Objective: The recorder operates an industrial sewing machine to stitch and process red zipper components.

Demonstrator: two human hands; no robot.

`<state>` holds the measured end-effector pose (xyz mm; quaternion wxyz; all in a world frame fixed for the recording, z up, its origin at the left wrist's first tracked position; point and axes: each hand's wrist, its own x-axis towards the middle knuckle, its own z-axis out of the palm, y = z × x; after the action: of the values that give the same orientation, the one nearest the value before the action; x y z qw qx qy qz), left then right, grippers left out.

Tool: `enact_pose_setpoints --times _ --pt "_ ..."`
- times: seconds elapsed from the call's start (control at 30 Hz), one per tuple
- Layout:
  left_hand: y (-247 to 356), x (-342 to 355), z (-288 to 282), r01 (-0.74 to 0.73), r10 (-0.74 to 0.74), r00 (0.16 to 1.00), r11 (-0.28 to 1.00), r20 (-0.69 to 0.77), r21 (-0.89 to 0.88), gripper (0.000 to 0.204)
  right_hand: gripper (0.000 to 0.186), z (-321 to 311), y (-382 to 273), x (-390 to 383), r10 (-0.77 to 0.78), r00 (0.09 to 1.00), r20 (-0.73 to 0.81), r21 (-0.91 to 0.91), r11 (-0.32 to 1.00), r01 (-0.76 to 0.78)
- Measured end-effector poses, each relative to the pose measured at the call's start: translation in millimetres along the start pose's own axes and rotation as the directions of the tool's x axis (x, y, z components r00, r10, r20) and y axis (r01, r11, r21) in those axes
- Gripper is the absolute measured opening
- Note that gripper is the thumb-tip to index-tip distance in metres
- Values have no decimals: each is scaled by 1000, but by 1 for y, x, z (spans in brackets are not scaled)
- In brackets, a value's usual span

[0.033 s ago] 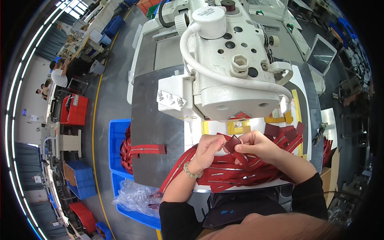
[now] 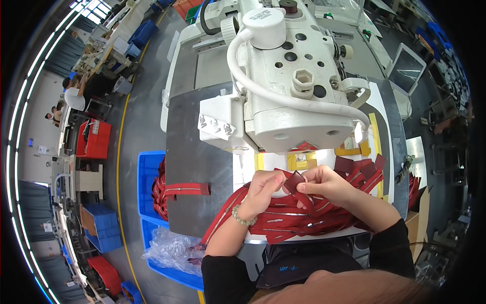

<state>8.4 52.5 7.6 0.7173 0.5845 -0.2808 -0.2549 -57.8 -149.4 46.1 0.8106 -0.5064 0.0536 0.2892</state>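
Your left hand [image 2: 262, 186] and right hand [image 2: 324, 185] meet at the near edge of the grey table [image 2: 190, 152], just in front of the white sewing machine [image 2: 288, 81]. Fingers of both hands are closed, pinching one dark red fabric piece [image 2: 292, 182] between them. It sits above the pile of red zippered strips [image 2: 304, 218]. More strips hang into the blue bin [image 2: 149, 175] at left.

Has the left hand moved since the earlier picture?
No. The left hand sits in the same spot below the sewing machine, pinching the red strip with the right hand.
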Motion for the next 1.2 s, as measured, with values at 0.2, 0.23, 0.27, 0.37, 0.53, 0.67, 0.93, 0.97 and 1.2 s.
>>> enact_pose_setpoints --times 0.2,0.23,0.27,0.37,0.53,0.67,0.93,0.97,1.2 --pt "2 4 10 -1 2 999 1000 -33 24 34 18 -4 3 2 9 999 32 61 998 -11" --pt "2 4 10 27 -26 999 999 -29 22 32 18 -5 5 2 4 999 38 73 997 -7" --pt "2 4 8 27 -26 999 999 -29 22 32 18 -5 7 3 4 999 37 73 997 -7" --pt "2 4 5 95 -104 993 982 48 166 30 19 -9 15 7 -4 1000 -11 35 999 5" --pt "-7 7 8 98 -97 995 994 -39 43 34 23 1 4 5 -69 995 -72 -178 982 55" --pt "-9 8 5 92 -91 995 996 -26 18 34 23 -1 -3 0 -141 989 -34 -423 899 114" --pt "-9 9 3 77 -77 997 997 8 21 36 33 2 -4 -3 -187 978 -96 -507 854 114" --pt "-8 10 5 74 -75 997 997 8 21 36 33 0 -4 -3 -188 977 -96 -509 853 114" --pt "-7 13 3 122 -123 992 992 15 33 38 32 -13 -34 -18 25 996 87 -803 593 55"
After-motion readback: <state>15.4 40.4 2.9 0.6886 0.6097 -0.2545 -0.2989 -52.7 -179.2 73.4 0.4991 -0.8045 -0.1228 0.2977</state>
